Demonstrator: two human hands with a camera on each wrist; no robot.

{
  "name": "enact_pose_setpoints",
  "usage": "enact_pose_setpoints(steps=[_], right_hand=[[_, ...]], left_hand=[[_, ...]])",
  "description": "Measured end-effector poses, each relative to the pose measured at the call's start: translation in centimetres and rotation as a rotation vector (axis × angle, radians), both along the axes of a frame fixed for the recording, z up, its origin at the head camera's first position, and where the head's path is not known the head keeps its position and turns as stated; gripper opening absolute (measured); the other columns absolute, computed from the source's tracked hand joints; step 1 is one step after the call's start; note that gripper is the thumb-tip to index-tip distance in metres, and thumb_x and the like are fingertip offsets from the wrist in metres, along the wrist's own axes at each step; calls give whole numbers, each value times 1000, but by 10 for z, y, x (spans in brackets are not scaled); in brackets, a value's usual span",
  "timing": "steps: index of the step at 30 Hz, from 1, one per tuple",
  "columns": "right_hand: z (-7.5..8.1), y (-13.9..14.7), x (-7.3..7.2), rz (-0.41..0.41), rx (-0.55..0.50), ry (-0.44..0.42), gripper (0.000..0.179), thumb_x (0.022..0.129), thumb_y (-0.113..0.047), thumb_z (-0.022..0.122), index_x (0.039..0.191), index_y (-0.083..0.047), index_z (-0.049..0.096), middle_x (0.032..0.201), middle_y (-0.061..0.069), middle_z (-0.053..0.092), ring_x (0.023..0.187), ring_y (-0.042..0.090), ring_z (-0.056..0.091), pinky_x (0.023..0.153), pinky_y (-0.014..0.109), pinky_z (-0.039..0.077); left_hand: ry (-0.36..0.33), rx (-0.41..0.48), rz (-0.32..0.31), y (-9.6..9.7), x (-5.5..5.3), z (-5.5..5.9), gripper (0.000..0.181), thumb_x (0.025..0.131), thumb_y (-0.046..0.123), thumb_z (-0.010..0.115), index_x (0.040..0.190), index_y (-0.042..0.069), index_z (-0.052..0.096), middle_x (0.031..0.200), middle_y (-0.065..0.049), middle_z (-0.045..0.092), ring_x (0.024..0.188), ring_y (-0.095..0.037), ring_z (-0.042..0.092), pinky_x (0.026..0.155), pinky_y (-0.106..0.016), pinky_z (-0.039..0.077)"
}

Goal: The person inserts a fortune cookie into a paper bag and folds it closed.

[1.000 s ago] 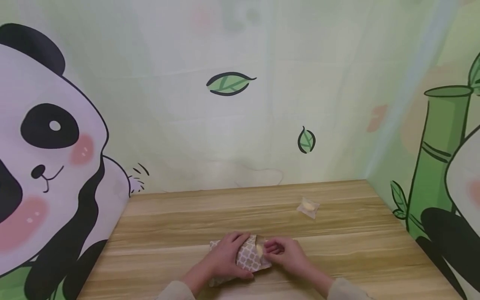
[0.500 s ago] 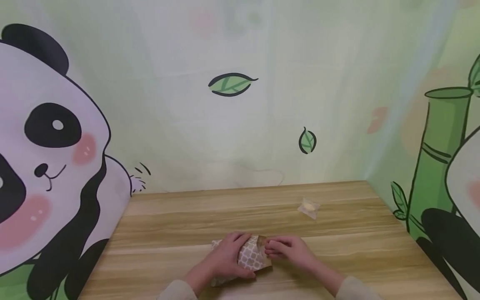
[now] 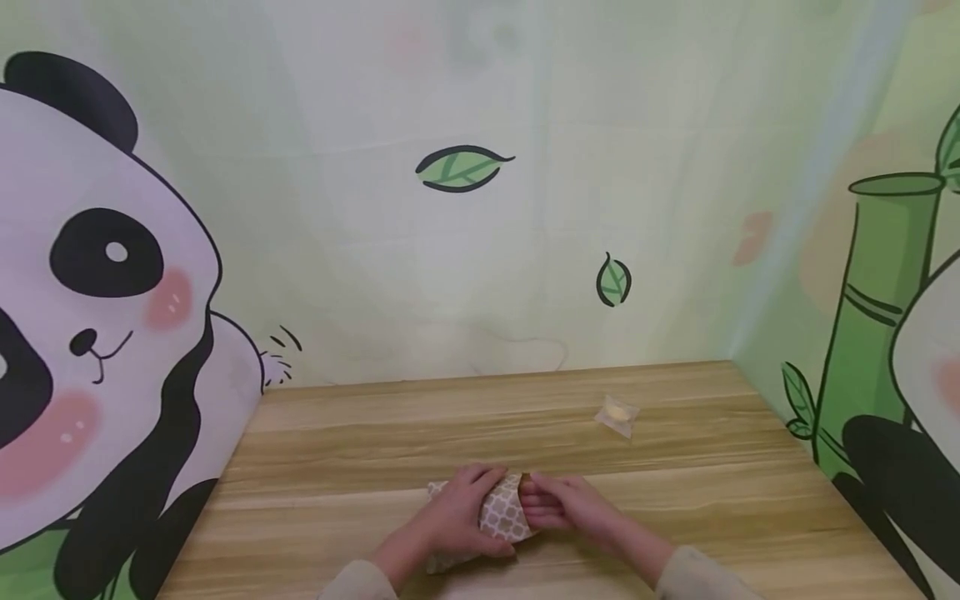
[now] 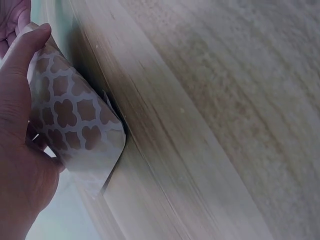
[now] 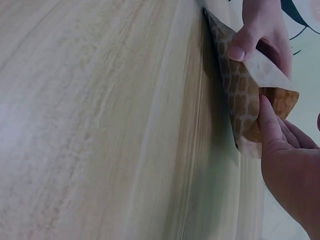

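A paper bag [image 3: 504,510] with a white quatrefoil lattice pattern lies on its side on the wood-grain table. Its brown inside shows at the mouth, which faces right, in the right wrist view. My left hand [image 3: 453,517] grips the bag around its middle, thumb on the near side and fingers over the top. My right hand [image 3: 577,504] is at the mouth with its fingers reaching inside. The bag's wall [image 5: 240,95] hides those fingertips, so I cannot tell whether they hold anything. In the left wrist view the bag's bottom end [image 4: 95,160] rests near the tabletop.
A small clear packet [image 3: 618,414] with something pale yellow in it lies on the table [image 3: 360,442], towards the back right. Behind stands a fabric backdrop [image 3: 337,208] printed with pandas, leaves and bamboo.
One second ago a pale yellow thing showed at the bag's mouth by my right fingertips; now it is out of sight. My right fingers have moved left, deeper into the bag. My left hand keeps its grip.
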State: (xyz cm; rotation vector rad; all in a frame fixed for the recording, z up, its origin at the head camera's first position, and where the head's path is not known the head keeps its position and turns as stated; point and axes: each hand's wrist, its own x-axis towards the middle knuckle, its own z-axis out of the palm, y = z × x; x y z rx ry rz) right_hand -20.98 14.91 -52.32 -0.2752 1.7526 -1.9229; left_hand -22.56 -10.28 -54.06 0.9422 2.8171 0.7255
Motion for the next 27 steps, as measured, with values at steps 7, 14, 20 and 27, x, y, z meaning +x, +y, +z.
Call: enact_pose_setpoints(steps=[7,14,20,27], right_hand=[[5,21,-1,-5,34,58,59,115,-27,49,142,25,46,138,39,60,125,41,68,105,42,56],[16,79,-24,-54,663,578,53,111,-30,59,140,14,59,135,29,67,121,44,69,100,52,59],[22,107,-58,-119,1004,941,49,103,-18,73,139,13,61,138,34,63,125,53,62,103,64,53],[12,117,-84,-34,1149,983,62,104,-23,70,148,16,50,155,37,47,142,55,47,113,65,44]], left_hand=[[4,1,-1,0,-1,-2,114,70,57,95,161,10,46,153,-7,53,137,-28,52,114,-48,48],[-5,-20,-20,-3,-1,3,113,72,57,94,162,9,45,155,-8,52,139,-28,50,115,-49,48],[-22,-40,-26,-3,-2,10,112,72,55,94,162,9,45,157,-8,51,141,-30,49,116,-50,47],[-47,-52,-41,-2,-1,11,109,73,54,94,161,11,47,156,-8,50,141,-29,49,116,-48,47]])
